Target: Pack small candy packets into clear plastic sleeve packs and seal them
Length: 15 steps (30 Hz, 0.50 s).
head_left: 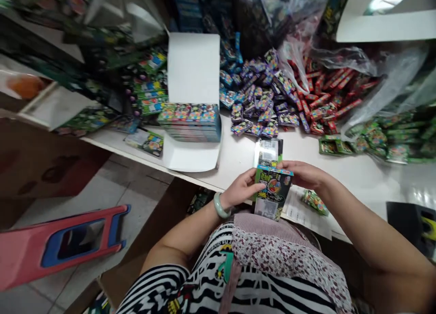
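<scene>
A small black and green printed box (272,191) is held upright at the table's front edge, close to my body. My left hand (242,188), with a pale bangle at the wrist, grips its left side, thumb across the front. My right hand (299,173) is at its upper right corner, fingers partly hidden behind the box. Just behind it lies another black and green printed package (270,150). To the left, an open white carton (194,69) holds a stack of colourful flat boxes (190,119).
Purple packets (260,98), red packets (327,94) and green packets (391,137) lie in piles along the back, with plastic bags above. A paper sheet (303,209) lies right of my hands. A red and blue stool (81,241) stands on the floor at left.
</scene>
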Available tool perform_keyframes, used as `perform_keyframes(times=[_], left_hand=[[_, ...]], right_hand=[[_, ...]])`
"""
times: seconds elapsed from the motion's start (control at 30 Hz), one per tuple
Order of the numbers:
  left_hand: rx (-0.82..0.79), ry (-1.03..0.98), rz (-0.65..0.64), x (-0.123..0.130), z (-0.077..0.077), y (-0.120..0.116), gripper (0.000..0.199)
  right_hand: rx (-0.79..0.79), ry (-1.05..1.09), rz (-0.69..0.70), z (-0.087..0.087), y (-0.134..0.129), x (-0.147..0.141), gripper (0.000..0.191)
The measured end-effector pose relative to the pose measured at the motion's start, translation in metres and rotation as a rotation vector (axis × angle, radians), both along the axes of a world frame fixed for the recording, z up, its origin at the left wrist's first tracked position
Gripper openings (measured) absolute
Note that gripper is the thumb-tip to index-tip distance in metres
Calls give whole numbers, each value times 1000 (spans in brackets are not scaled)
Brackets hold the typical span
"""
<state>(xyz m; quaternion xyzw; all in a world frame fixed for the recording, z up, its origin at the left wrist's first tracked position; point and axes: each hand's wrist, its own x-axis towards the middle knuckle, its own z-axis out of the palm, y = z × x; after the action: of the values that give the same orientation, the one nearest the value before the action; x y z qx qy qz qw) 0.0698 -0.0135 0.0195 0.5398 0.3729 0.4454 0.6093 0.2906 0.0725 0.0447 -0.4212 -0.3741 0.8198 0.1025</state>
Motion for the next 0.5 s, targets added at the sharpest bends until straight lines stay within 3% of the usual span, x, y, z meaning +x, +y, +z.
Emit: perform_keyframes(times=[0.07, 0.2, 0.27, 0.33, 0.4, 0.5], left_hand=[[198, 87, 219, -31, 23, 4, 37], [864, 397, 806, -119, 77, 39, 31], [1030, 750, 797, -159, 89, 68, 33], [1000, 1076, 706, -185, 84, 94, 33], [843, 1280, 614, -197, 66, 112, 39], [732, 1352, 514, -198, 35, 118, 46]], right_hand=[[98, 15, -50, 4, 2, 4, 32], [309, -97, -254, 3, 9, 5, 37], [381, -157, -279, -6, 11, 0, 38], [456, -205, -238, -19, 12, -6, 37], [542, -241, -176, -34, 12, -12, 34], [749, -337, -82, -51, 15, -13, 23]])
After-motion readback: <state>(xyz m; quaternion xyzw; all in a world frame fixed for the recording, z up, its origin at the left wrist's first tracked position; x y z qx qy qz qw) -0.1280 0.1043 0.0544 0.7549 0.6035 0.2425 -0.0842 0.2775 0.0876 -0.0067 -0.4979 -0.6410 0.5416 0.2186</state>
